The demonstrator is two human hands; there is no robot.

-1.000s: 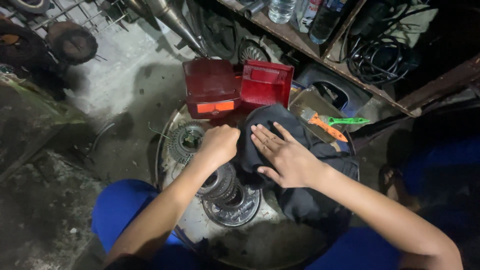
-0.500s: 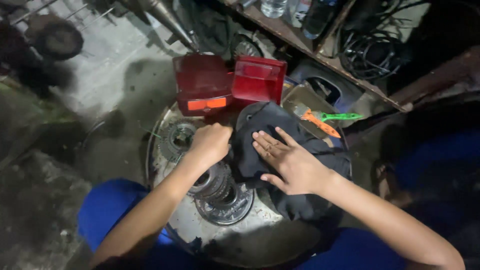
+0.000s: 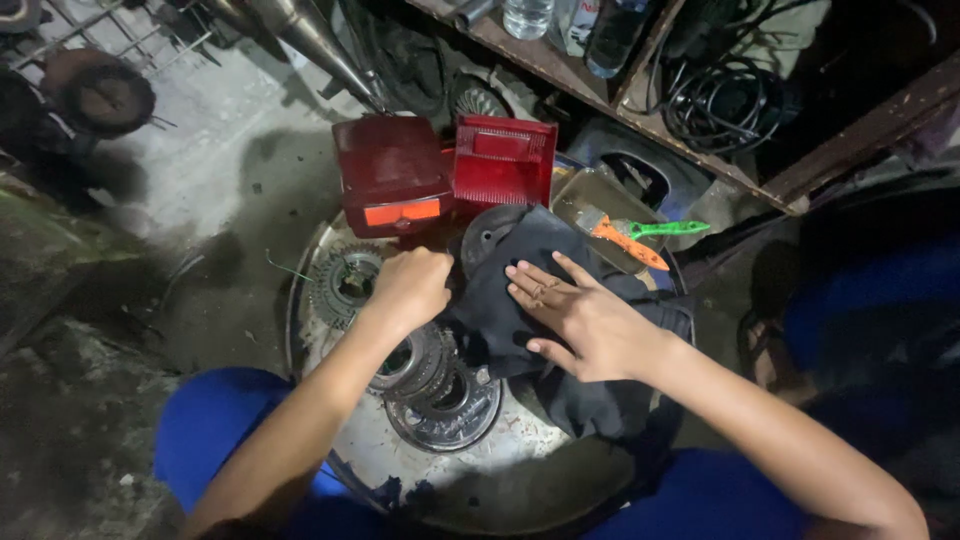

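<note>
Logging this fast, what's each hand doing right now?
Left hand: closed in a fist on the dark cloth.
Right hand: open, flat on the cloth.

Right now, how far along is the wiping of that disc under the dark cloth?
Done: nothing looks finished. In hand: the right hand lies flat on the dark cloth over a round metal disc, and the left hand is closed at the cloth's edge. Left: the stacked gear parts and a toothed gear on the round metal tray lie uncovered.
</note>
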